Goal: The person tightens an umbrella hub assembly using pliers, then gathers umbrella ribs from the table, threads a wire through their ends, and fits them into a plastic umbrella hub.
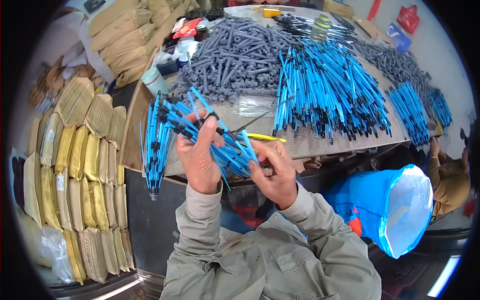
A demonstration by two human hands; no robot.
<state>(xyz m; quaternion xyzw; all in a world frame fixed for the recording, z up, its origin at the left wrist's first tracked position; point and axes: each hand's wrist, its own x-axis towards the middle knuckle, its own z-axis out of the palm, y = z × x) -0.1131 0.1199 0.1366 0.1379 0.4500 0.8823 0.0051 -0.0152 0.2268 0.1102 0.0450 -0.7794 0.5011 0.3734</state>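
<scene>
Khaki jacket (280,265) right up close across the bottom of the view, both sleeves reaching forward to two busy bare hands. Left hand (200,157) first: its fingers are closed round a bundle of blue tubes (231,159) with black fittings, thumb pointing up, the bundle held slantwise over the near edge of the worktop (315,154). Across to the right hand (276,172): thumb and forefinger pinch the lower end of a lighter blue tube (248,145) at the bundle's right side.

Off to the right, below worktop level, a big blue bag (362,202) gapes, white inside. Over on the left, another cluster of blue tubes (155,150) juts past the edge, and beyond that, stacked tan and yellow packages (80,165) rise in rows.

Just past the hands, a yellow strip (265,137) lies on the worktop, with a clear tray of thin rods (254,105) behind it. Right of the tray, what a heap of blue tubes (330,90), black-tipped and fanned out! Behind the tray, grey plastic fittings (230,60) pile high, a pale green cup (154,81) to their left. Farther back stands a green-lidded bottle (320,27), and at the far right a co-worker (450,182) sits partly in view.
</scene>
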